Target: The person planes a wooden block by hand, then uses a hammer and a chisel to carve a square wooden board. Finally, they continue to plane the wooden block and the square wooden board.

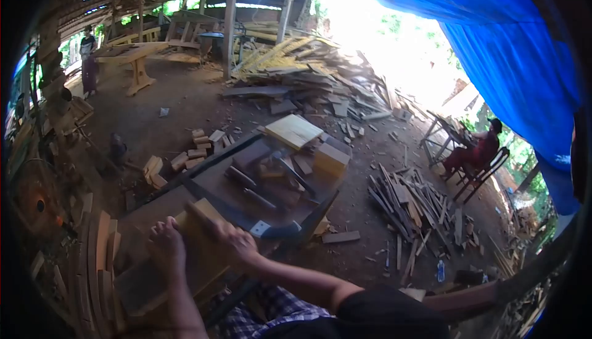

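Note:
A pale yellow wooden block (pixel 207 207) lies on the workbench (pixel 139 217) between my hands. My left hand (pixel 166 239) is at the block's left edge, its fingers curled against it. My right hand (pixel 235 241) is closed around the near end of a long, narrow dark piece (pixel 198 216), which lies slantwise across the block. I cannot tell what kind of thing this piece is. Just right of that hand is a curved blue-grey handle (pixel 285 230) with a white plate (pixel 260 228). Dark cylindrical tools (pixel 259 199) lie farther along the bench.
A flat pale board (pixel 293 130) and a thick block (pixel 331 159) sit at the bench's far end. Offcuts (pixel 196 148) lie on the ground beyond it, scrap strips (pixel 410 206) to the right. A person (pixel 484 148) sits at the right; another person (pixel 88 61) stands far left.

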A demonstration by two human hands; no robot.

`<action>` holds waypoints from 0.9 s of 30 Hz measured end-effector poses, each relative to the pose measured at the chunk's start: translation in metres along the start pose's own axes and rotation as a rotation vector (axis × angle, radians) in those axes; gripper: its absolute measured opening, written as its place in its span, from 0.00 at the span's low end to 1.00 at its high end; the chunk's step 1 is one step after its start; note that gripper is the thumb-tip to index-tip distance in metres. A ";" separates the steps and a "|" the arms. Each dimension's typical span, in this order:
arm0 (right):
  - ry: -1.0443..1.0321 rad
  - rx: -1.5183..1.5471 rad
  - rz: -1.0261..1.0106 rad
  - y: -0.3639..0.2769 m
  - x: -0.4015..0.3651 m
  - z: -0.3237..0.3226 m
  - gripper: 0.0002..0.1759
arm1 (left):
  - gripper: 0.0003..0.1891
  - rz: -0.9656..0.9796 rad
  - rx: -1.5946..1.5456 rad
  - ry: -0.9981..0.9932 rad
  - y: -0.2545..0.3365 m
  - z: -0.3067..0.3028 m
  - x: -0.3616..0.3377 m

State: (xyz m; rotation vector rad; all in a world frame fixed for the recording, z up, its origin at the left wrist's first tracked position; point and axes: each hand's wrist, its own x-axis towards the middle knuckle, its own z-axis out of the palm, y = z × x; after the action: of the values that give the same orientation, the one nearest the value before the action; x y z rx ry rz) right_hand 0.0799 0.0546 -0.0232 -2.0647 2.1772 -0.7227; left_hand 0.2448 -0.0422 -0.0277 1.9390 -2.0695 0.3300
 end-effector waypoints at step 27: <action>-0.242 0.190 0.052 -0.009 0.023 -0.022 0.33 | 0.12 0.025 0.093 0.052 0.002 -0.002 0.000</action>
State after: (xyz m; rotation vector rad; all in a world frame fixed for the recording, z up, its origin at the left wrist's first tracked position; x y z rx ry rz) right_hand 0.0779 0.0388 0.0065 -1.8862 1.9432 -0.6122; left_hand 0.2434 -0.0414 -0.0258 1.9365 -2.0807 0.4849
